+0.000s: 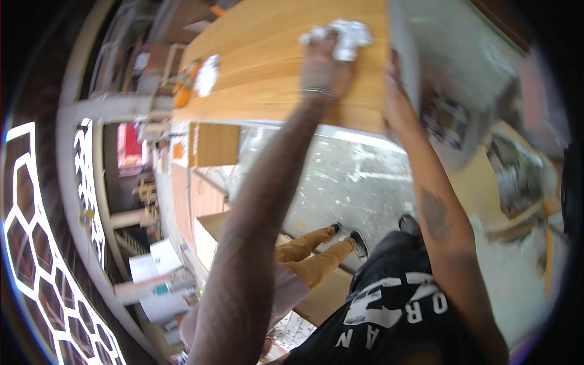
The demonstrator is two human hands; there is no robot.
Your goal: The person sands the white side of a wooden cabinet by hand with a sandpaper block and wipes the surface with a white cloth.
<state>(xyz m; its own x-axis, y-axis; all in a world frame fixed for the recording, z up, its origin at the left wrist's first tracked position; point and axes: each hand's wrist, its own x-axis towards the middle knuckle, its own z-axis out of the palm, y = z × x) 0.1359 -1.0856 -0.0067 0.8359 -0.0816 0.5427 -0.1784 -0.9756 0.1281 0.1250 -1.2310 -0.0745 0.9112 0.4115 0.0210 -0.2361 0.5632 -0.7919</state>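
Observation:
A wide wooden board with a smooth, yellow-brown face fills the upper middle of the head view. My left hand, wearing a thin band at the wrist, presses a crumpled white cloth onto that face near its right side. The fingers are closed on the cloth and slightly blurred. At the board's right edge, my right hand grips the side, with some fingers hidden or smeared. On the board's left part lie a white wad, perhaps another cloth, and an orange object, too blurred to name.
A person in brown trousers stands to my left, beside a cardboard-coloured box. Below the board is a paint-spotted grey floor. A bin-like container with scraps stands at the right. White lit hexagons line the far left.

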